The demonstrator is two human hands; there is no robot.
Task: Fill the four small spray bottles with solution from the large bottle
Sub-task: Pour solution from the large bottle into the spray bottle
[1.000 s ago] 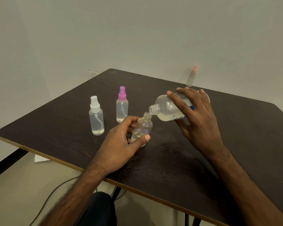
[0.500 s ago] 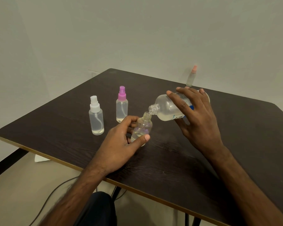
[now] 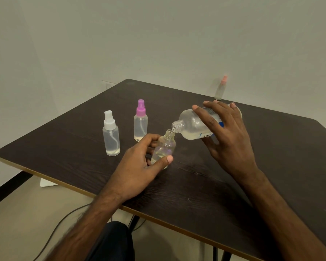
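My left hand (image 3: 139, 166) grips a small uncapped clear bottle (image 3: 164, 147), tilted slightly, on the dark table (image 3: 271, 166). My right hand (image 3: 228, 134) holds the large clear bottle (image 3: 192, 125) tipped on its side, its open mouth right above the small bottle's neck. A little liquid lies in both. A white-capped spray bottle (image 3: 111, 136) and a purple-capped spray bottle (image 3: 140, 123) stand upright to the left, each with a little liquid at the bottom. A pink-capped spray bottle (image 3: 221, 89) stands at the table's far edge.
The table sits in a corner between pale walls (image 3: 158, 44). A cable (image 3: 55, 230) and a white scrap (image 3: 46, 183) lie on the floor at the left. My dark-clad knee (image 3: 113, 243) shows below the table's front edge.
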